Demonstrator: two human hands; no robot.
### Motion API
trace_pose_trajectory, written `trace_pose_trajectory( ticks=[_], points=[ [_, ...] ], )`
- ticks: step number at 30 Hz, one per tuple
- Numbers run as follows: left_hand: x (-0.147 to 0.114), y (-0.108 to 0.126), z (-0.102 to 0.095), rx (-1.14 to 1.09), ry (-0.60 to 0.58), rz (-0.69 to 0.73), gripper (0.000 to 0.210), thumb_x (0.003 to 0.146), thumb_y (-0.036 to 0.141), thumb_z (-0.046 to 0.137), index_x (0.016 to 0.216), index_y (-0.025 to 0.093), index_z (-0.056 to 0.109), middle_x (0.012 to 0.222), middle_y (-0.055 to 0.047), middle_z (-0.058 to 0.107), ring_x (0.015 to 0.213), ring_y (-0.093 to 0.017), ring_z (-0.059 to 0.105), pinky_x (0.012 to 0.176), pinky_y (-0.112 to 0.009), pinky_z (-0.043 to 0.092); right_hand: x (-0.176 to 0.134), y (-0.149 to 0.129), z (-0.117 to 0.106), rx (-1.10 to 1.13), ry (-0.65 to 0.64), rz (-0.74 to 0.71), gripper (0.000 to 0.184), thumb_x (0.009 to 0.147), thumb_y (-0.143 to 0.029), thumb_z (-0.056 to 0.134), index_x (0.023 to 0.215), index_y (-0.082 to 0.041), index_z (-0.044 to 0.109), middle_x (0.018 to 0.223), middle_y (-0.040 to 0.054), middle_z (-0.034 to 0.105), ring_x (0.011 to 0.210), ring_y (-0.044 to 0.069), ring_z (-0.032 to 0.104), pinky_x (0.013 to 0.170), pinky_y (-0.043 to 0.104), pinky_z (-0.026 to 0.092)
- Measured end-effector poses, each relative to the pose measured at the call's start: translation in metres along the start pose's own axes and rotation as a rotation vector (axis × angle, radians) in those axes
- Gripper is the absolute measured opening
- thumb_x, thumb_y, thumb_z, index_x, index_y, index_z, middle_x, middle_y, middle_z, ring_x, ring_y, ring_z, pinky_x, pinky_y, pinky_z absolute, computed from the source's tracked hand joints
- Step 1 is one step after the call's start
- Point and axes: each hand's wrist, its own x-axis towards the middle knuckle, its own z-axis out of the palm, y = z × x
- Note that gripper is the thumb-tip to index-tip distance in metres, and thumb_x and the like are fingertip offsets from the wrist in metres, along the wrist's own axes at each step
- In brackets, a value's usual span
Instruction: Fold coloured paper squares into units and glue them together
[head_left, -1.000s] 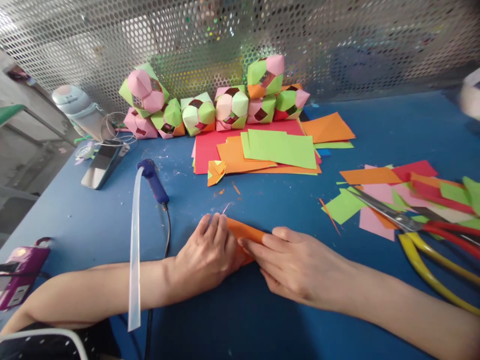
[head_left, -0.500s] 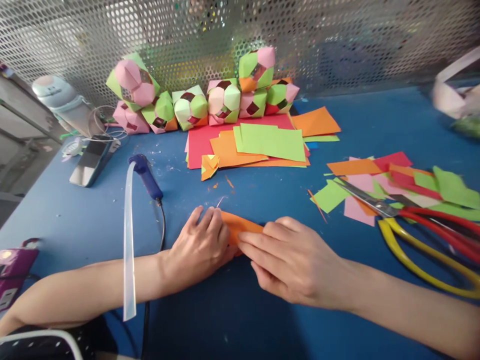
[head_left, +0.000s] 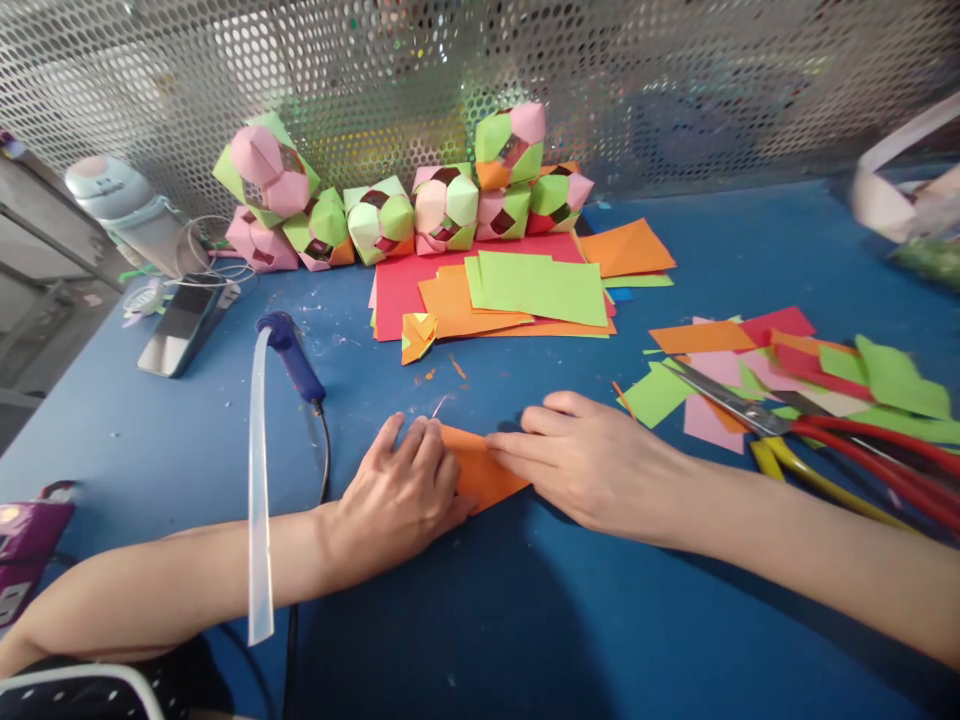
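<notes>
A piece of orange paper point(head_left: 484, 473) lies on the blue table between my two hands. Its left end is covered by my left hand point(head_left: 411, 478), whose curled fingers hold it against the tabletop. My right hand point(head_left: 581, 460) has its fingers together, with the fingertips pressed on the upper right edge of the paper. The right thumb is mostly hidden beneath the hand. A small folded orange-and-yellow paper piece point(head_left: 418, 337) sits beyond my left hand.
Stacked coloured sheets point(head_left: 544, 288) lie ahead, with folded paper balls point(head_left: 379, 222) behind them. Left are a blue glue gun point(head_left: 294, 360) with its glue stick point(head_left: 259, 500), a phone point(head_left: 181, 325) and a bottle point(head_left: 135, 210). Right, scissors point(head_left: 765, 418) rest on paper scraps point(head_left: 716, 367).
My right hand has moved up and slightly right along the paper, uncovering more of its orange surface. My left hand has stayed in place.
</notes>
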Motion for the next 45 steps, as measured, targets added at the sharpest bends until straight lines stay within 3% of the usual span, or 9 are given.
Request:
trace_pose_trajectory(
  ticks=[11, 19, 22, 26, 31, 34, 37, 40, 45],
  points=[
    [0.002, -0.002, -0.001, 0.022, 0.006, 0.018, 0.035, 0.087, 0.038, 0.045, 0.087, 0.007, 0.060, 0.103, -0.020, 0.062, 0.100, -0.028, 0.059, 0.091, -0.045, 0.044, -0.066, -0.017, -0.011, -0.018, 0.046, 0.181, 0.026, 0.088, -0.009, 0.040, 0.100, -0.012, 0.063, 0.102, 0.0069, 0.068, 0.069, 0.018, 0.048, 0.066, 0.037, 0.034],
    [0.004, -0.010, -0.001, -0.066, 0.007, 0.002, 0.032, 0.087, 0.037, 0.044, 0.089, 0.010, 0.060, 0.100, -0.017, 0.063, 0.093, -0.026, 0.059, 0.088, -0.045, 0.043, -0.046, -0.015, -0.021, 0.220, 0.231, 0.471, 0.025, 0.084, -0.011, 0.048, 0.105, -0.015, 0.060, 0.102, 0.0092, 0.066, 0.091, 0.021, 0.056, 0.080, 0.038, 0.042],
    [0.006, -0.012, 0.000, -0.089, 0.029, -0.011, 0.027, 0.087, 0.033, 0.045, 0.090, 0.011, 0.060, 0.104, -0.016, 0.063, 0.089, -0.026, 0.059, 0.080, -0.042, 0.044, -0.035, -0.016, -0.012, 0.258, 0.139, 0.414, 0.030, 0.085, -0.018, 0.051, 0.114, -0.014, 0.057, 0.111, 0.0109, 0.063, 0.098, 0.024, 0.056, 0.083, 0.041, 0.043],
    [0.008, -0.015, -0.002, -0.155, 0.008, -0.062, 0.029, 0.088, 0.036, 0.043, 0.092, 0.012, 0.059, 0.107, -0.015, 0.062, 0.085, -0.026, 0.057, 0.075, -0.041, 0.041, -0.024, -0.011, 0.000, 0.340, 0.187, 0.382, 0.022, 0.089, -0.016, 0.045, 0.102, -0.014, 0.063, 0.096, 0.0085, 0.068, 0.085, 0.021, 0.060, 0.075, 0.038, 0.045],
    [0.008, -0.017, -0.010, -0.370, 0.046, -0.033, 0.058, 0.078, 0.062, 0.046, 0.105, 0.012, 0.056, 0.104, -0.015, 0.063, 0.084, -0.025, 0.058, 0.075, -0.041, 0.039, -0.011, 0.000, -0.009, 0.658, 0.273, 0.633, 0.020, 0.088, -0.019, 0.047, 0.092, -0.018, 0.066, 0.089, 0.0042, 0.069, 0.082, 0.016, 0.063, 0.075, 0.029, 0.048],
    [0.007, -0.017, -0.011, -0.490, 0.097, -0.047, 0.041, 0.080, 0.046, 0.054, 0.105, 0.012, 0.056, 0.098, -0.012, 0.065, 0.082, -0.022, 0.058, 0.075, -0.037, 0.040, -0.004, 0.004, -0.019, 0.923, 0.207, 0.824, 0.017, 0.085, -0.024, 0.051, 0.088, -0.020, 0.067, 0.083, 0.0018, 0.068, 0.072, 0.014, 0.064, 0.068, 0.027, 0.050],
    [0.007, -0.016, -0.011, -0.628, 0.111, -0.200, 0.013, 0.084, 0.021, 0.049, 0.087, 0.014, 0.059, 0.081, -0.006, 0.065, 0.073, -0.016, 0.056, 0.069, -0.030, 0.041, 0.000, 0.004, -0.023, 1.242, 0.185, 0.960, 0.020, 0.083, -0.033, 0.053, 0.090, -0.019, 0.066, 0.076, 0.0017, 0.067, 0.065, 0.014, 0.064, 0.066, 0.027, 0.050],
    [0.008, -0.015, -0.014, -0.858, 0.049, -0.451, 0.018, 0.085, 0.023, 0.047, 0.075, 0.014, 0.059, 0.065, -0.001, 0.059, 0.060, -0.011, 0.050, 0.057, -0.024, 0.039, 0.003, -0.001, -0.021, 1.517, 0.283, 0.960, 0.030, 0.079, -0.038, 0.059, 0.103, -0.020, 0.060, 0.088, 0.0033, 0.067, 0.071, 0.013, 0.063, 0.071, 0.028, 0.050],
    [0.013, -0.010, -0.023, -1.436, -0.139, -0.651, 0.030, 0.084, 0.035, 0.050, 0.105, 0.014, 0.058, 0.080, -0.004, 0.063, 0.065, -0.013, 0.056, 0.056, -0.023, 0.043, 0.010, -0.011, -0.015, 1.575, 0.242, 1.028, 0.023, 0.076, -0.032, 0.063, 0.093, -0.018, 0.057, 0.063, -0.0007, 0.064, 0.061, 0.012, 0.060, 0.064, 0.026, 0.046]
  ],
)
